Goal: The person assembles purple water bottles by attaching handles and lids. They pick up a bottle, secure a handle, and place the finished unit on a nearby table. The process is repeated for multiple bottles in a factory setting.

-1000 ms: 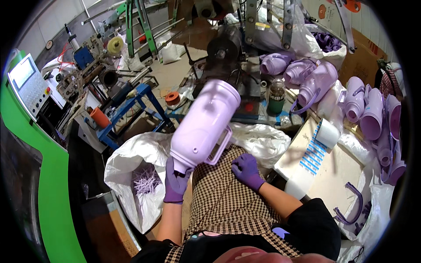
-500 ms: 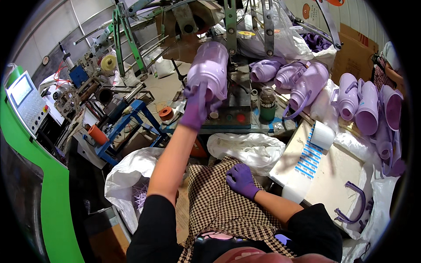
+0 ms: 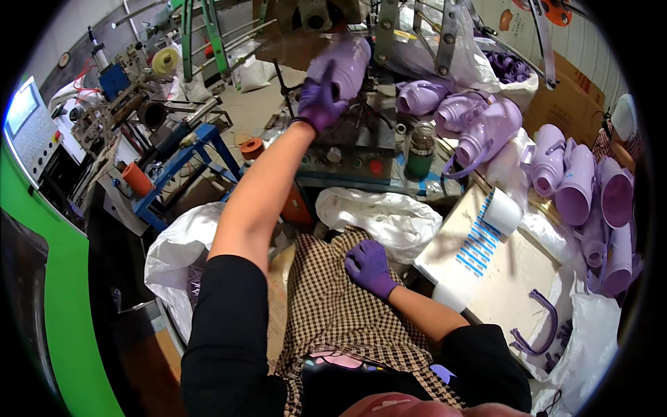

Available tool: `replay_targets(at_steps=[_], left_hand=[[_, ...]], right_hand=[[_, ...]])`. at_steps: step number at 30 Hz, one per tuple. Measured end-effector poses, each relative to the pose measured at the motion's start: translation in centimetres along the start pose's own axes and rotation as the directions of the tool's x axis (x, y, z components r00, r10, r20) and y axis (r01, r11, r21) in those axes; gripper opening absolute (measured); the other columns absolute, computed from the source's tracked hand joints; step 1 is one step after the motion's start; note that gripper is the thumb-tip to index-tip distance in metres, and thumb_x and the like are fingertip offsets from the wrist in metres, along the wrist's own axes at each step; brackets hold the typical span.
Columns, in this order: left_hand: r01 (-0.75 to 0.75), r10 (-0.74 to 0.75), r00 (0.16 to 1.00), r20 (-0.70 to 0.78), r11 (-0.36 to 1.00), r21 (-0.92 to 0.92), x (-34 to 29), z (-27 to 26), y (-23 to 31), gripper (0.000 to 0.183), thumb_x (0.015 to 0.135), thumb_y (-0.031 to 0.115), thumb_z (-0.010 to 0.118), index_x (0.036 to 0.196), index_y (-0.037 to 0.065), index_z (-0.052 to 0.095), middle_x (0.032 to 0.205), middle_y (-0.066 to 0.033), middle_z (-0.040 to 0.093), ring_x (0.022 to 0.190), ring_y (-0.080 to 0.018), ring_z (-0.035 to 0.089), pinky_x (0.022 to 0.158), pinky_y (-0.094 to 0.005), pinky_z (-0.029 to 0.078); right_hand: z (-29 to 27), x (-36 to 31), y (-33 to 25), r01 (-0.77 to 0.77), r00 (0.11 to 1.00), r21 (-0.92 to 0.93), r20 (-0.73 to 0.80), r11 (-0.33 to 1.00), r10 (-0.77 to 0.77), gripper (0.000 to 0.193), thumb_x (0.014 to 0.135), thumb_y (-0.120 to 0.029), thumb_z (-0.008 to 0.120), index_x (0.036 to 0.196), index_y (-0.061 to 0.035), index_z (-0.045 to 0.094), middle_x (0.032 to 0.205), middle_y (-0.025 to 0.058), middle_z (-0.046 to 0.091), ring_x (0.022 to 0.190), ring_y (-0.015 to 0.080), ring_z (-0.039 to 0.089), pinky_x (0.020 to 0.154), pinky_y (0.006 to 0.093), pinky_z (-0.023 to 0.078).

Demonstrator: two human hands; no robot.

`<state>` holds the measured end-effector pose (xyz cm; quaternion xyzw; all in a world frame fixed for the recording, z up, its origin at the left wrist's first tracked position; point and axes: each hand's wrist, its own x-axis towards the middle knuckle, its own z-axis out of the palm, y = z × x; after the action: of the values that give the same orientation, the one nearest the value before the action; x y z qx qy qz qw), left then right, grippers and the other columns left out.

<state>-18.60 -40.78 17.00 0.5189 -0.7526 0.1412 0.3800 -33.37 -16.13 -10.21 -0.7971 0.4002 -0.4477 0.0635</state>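
Head view, all places taken from the glass jar [image 3: 420, 149] with green contents, which stands on the counter [image 3: 441, 196]. We note the lilac bottle [image 3: 349, 64] beyond the jar and to its left, tilted, at the dark machine. Our left hand [image 3: 321, 104], purple-gloved, is against its near end, left of the jar; one finger stretches along the bottle's side, but blur hides the others, so we cannot tell whether they are clamped on it. Our right hand [image 3: 370, 270], gloved alike, rests on the checked apron [image 3: 354, 306], nearer us than the jar and left of it, fingers curled in together. Just left of the jar: a red button [image 3: 376, 167]. Beyond it and to the right: more lilac bottles [image 3: 490, 132]. Nearer us, right of the jar: a label roll [image 3: 502, 210] and, farther along, a purple handle [image 3: 552, 323].
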Motion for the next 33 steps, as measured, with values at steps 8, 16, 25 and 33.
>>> replay_targets(at_steps=[8,16,25,33], left_hand=[[0.156,-0.072,0.987,0.146,0.661,-0.734,-24.3,5.3,-1.4,0.070,0.094,0.009,0.067,0.155,0.002,0.032,0.154,-0.0193,0.042,0.140,-0.0296,0.044,0.116,-0.0395,0.035],[0.305,0.087,0.812,0.576,0.779,-0.548,-30.4,3.7,1.7,0.026,0.096,0.017,0.067,0.111,-0.005,0.069,0.102,-0.0134,0.072,0.091,-0.0202,0.068,0.083,-0.0320,0.052],[0.209,0.098,0.860,0.501,0.828,-0.520,-31.1,2.0,0.0,0.026,0.091,0.024,0.069,0.105,0.002,0.072,0.102,-0.0170,0.073,0.095,-0.0349,0.068,0.086,-0.0395,0.053],[0.006,0.263,0.862,0.432,0.849,-0.529,-30.8,4.7,1.3,0.029,0.091,0.031,0.066,0.101,0.005,0.074,0.098,-0.0167,0.072,0.091,-0.0346,0.068,0.081,-0.0424,0.054]], right_hand=[[1.2,-1.3,2.0,0.004,0.996,0.113,-0.090,0.994,0.007,0.016,0.078,-0.023,0.072,0.084,-0.0086,0.065,0.086,0.0127,0.058,0.085,0.0344,0.058,0.077,0.0474,0.045],[-0.9,-2.2,1.8,-0.094,0.992,0.205,-0.063,0.974,0.109,0.015,0.080,-0.022,0.071,0.086,-0.0086,0.067,0.085,0.0126,0.061,0.087,0.0328,0.059,0.079,0.0442,0.047],[-23.6,-12.9,7.3,-0.752,0.557,0.130,-0.397,0.646,0.729,0.050,0.081,-0.014,0.071,0.129,-0.0026,0.061,0.108,0.0134,0.071,0.097,0.0306,0.068,0.086,0.0392,0.054],[-43.6,-28.7,20.8,-0.919,0.111,-0.391,-0.401,-0.060,0.909,0.048,0.102,-0.033,0.053,0.119,0.0118,0.057,0.086,0.0207,0.070,0.080,0.0289,0.070,0.067,0.0373,0.053]])
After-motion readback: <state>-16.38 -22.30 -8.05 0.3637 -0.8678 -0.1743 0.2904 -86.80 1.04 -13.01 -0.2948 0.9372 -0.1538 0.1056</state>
